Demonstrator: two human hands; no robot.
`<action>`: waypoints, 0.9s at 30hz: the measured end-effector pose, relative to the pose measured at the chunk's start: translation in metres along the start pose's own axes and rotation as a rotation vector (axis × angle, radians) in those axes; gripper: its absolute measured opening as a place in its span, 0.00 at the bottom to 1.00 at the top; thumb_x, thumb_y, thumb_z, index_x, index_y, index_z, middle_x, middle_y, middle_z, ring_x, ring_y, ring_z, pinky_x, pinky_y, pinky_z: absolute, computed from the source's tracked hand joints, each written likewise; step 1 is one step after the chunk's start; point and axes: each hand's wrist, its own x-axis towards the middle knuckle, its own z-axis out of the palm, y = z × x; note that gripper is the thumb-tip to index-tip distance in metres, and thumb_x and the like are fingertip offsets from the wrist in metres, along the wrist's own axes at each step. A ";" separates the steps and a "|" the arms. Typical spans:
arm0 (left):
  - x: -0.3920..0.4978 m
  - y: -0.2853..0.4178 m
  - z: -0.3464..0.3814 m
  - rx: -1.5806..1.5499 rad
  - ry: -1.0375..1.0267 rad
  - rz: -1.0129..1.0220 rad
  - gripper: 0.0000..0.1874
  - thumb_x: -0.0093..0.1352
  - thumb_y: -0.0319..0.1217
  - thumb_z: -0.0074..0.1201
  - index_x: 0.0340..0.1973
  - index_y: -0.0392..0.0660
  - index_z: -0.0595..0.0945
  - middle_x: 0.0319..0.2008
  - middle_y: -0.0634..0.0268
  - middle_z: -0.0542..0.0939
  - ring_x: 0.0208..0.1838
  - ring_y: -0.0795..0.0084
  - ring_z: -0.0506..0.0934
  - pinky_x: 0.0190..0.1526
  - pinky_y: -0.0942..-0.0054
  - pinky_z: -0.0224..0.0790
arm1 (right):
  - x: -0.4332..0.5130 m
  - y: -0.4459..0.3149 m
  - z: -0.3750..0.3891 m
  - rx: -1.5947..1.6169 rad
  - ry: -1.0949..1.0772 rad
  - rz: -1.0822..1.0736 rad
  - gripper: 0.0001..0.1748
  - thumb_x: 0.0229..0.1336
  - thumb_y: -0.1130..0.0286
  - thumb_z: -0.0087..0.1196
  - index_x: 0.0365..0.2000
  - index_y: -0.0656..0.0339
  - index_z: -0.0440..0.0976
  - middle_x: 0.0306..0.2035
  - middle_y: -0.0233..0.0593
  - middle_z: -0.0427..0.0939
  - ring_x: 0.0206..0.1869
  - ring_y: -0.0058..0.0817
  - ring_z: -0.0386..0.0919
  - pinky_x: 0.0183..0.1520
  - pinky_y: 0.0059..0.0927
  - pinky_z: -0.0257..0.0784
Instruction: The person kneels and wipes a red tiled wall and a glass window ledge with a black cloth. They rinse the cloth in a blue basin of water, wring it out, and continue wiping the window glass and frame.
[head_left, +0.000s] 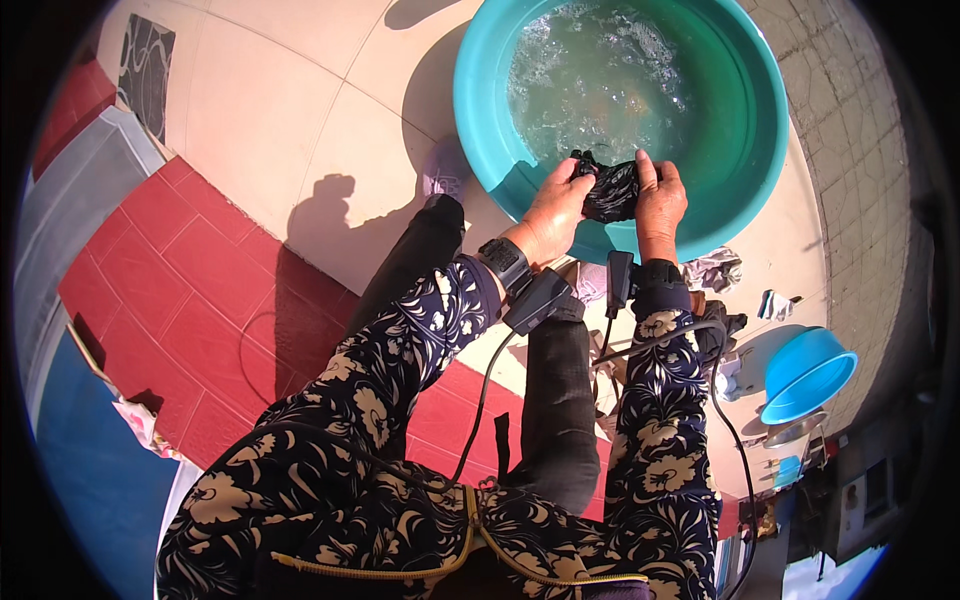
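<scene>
A wet, bunched black cloth (611, 191) is held between both hands over the near rim of a large teal plastic tub (471, 112). My left hand (559, 206) grips the cloth's left end, fingers curled round it. On its right side my right hand (660, 199) holds it, with the thumb or a finger pointing up. Cloudy, sudsy water (600, 82) fills the tub beyond the hands. Both wrists wear dark straps with small black devices and cables.
Crumpled cloths (712, 270) lie on the paving right of the tub, with a small white cloth (776, 305) beyond. A smaller blue basin (810, 375) stands tilted at the right. Red tiles (202, 262) border the pale floor at left, near a patterned mat (146, 75). Cables hang by both forearms.
</scene>
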 end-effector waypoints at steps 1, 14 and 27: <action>0.002 0.004 -0.003 0.024 0.012 0.019 0.20 0.79 0.34 0.47 0.65 0.47 0.69 0.63 0.61 0.72 0.62 0.61 0.74 0.59 0.57 0.71 | 0.012 0.012 0.002 0.101 0.041 0.001 0.24 0.61 0.49 0.66 0.33 0.64 0.80 0.28 0.44 0.82 0.31 0.42 0.80 0.40 0.39 0.76; 0.002 0.015 -0.018 0.159 0.062 -0.028 0.43 0.76 0.54 0.51 0.79 0.57 0.49 0.82 0.59 0.46 0.81 0.41 0.45 0.71 0.33 0.48 | 0.006 0.050 0.056 -0.016 -0.194 0.047 0.25 0.58 0.68 0.67 0.54 0.60 0.75 0.37 0.44 0.83 0.34 0.35 0.82 0.35 0.38 0.76; -0.004 0.014 0.002 -0.397 -0.065 -0.069 0.13 0.75 0.32 0.50 0.53 0.43 0.77 0.42 0.63 0.80 0.41 0.71 0.80 0.41 0.68 0.77 | -0.091 -0.069 -0.025 0.448 -0.360 -0.054 0.20 0.61 0.55 0.66 0.36 0.64 0.81 0.31 0.47 0.81 0.32 0.35 0.76 0.40 0.33 0.74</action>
